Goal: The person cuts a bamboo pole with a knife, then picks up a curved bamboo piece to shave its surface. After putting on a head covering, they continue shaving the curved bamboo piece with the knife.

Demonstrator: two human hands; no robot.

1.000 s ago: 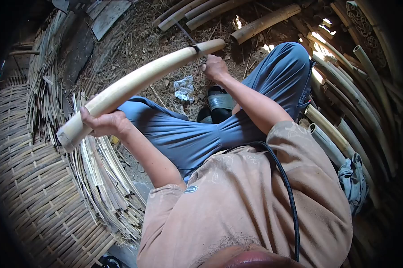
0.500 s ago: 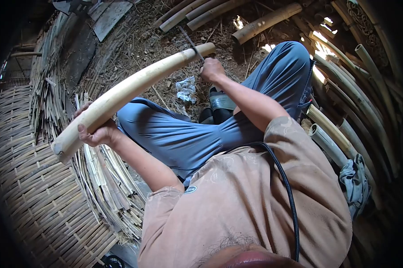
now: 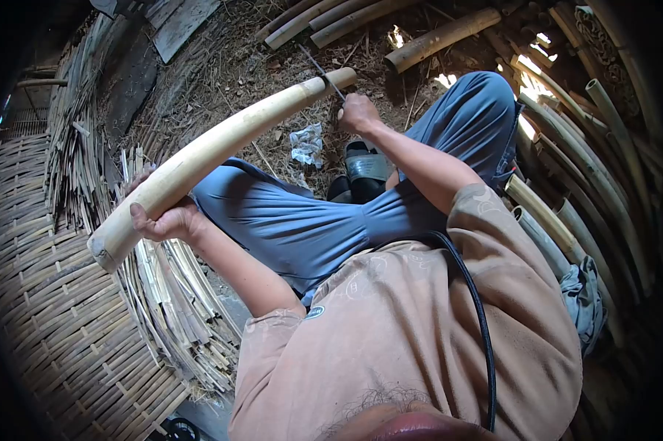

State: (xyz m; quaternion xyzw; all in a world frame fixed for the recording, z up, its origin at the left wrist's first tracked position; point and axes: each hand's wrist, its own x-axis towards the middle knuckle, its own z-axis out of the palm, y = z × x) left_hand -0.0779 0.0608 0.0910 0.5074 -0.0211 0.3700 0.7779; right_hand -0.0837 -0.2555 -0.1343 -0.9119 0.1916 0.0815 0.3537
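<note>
Head view, left fingers (image 3: 141, 220) around bamboo (image 3: 221, 140) (pale), right fingers (image 3: 350, 112) gripping blade (image 3: 311, 60)

I sit in dim shade — soft light paling the bamboo pole (image 3: 214, 140) I hold, patches of sun glaring white among the stacked poles (image 3: 543, 212) on my right — while the wide lens bows the woven bamboo panel (image 3: 66, 294) and blackens the corners.

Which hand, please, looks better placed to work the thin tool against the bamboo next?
Probably the right: the right hand holds one end of the thin tool, which crosses the bamboo near one end, while the left hand grips the bamboo toward its other end.
</note>
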